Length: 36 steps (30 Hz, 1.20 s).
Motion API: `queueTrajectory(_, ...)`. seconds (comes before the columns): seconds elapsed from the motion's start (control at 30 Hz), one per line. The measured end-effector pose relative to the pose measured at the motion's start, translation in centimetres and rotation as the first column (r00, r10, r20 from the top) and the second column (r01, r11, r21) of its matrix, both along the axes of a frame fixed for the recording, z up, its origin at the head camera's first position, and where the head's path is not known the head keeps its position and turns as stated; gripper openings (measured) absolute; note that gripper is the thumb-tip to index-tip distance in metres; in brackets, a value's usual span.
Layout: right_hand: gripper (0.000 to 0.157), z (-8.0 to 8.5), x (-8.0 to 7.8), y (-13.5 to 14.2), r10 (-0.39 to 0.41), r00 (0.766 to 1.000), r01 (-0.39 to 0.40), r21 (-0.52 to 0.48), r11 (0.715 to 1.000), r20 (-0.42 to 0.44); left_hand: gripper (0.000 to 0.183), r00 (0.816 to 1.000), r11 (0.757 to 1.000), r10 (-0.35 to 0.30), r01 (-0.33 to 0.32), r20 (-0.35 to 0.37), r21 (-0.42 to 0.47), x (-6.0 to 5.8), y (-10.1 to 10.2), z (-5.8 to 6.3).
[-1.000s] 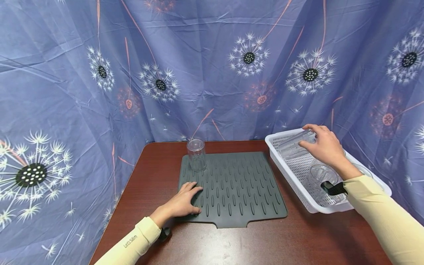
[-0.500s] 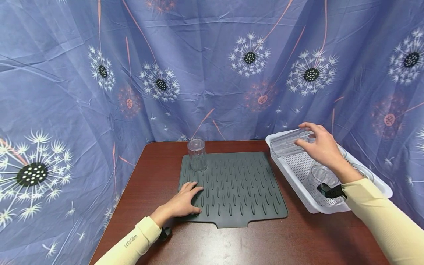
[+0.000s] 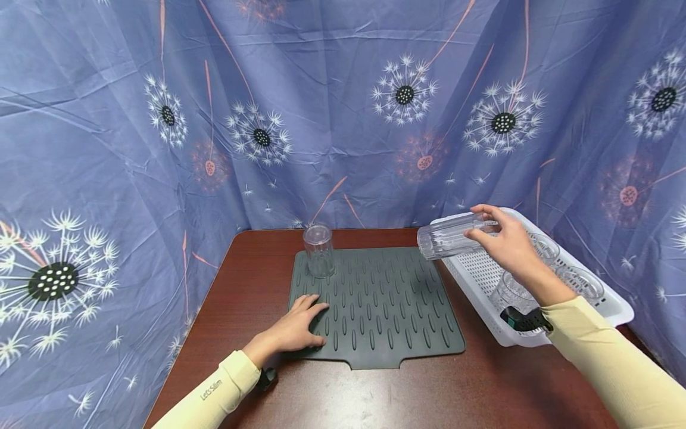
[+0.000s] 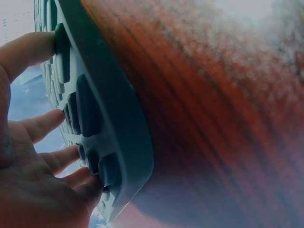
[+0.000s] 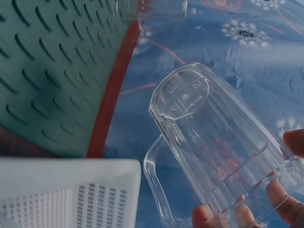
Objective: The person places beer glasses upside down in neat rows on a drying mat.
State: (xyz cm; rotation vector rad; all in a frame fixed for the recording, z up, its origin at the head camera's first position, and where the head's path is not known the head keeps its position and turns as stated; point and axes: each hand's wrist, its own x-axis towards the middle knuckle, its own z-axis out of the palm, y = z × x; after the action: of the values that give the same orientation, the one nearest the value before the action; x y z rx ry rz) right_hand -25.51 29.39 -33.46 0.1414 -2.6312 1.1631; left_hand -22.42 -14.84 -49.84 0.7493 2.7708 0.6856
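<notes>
My right hand [image 3: 509, 244] holds a clear mug [image 3: 449, 237] by its rim end, thumb and fingertips around it. It lies nearly sideways in the air, its base toward the dark green drying mat [image 3: 375, 298], over the white basket's left edge. In the right wrist view the mug [image 5: 213, 137] shows a curved handle [image 5: 156, 183] and moulded marks on its base. My left hand [image 3: 292, 328] rests on the mat's near left part, fingers spread, fingertips on the raised ridges. Another clear cup [image 3: 319, 253] stands at the mat's far left corner.
A white perforated basket [image 3: 477, 301] stands right of the mat on the brown table [image 3: 252, 280]. Several clear glasses [image 3: 511, 292] are inside it, partly hidden by my right arm. A blue dandelion-print curtain [image 3: 332, 119] hangs behind and beside the table.
My right hand has lifted the mug out of the basket and moved it left, toward the mat's far right corner. The left hand has stayed in place.
</notes>
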Motion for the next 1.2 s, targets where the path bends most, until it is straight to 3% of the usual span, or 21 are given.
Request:
queueTrajectory(0.57,0.052,-2.6,0.4,-2.7,0.095,0.985,-0.073,-0.147,0.986,0.144,0.077,0.999,1.0,-0.007,0.007,0.033,-0.006,0.2,-0.2,0.1)
queueTrajectory(0.93,0.055,-4.7,0.4,-4.7,0.159,0.964,-0.085,-0.319,0.944,0.213,0.078,1.0,1.0,0.011,-0.012,0.027,0.019,-0.1,0.2,0.2)
queueTrajectory(1.2,0.051,-6.9,0.4,-5.9,0.219,0.953,-0.117,-0.414,0.903,0.209,0.077,0.999,1.0,0.024,-0.025,0.036,0.009,0.0,0.4,0.4)
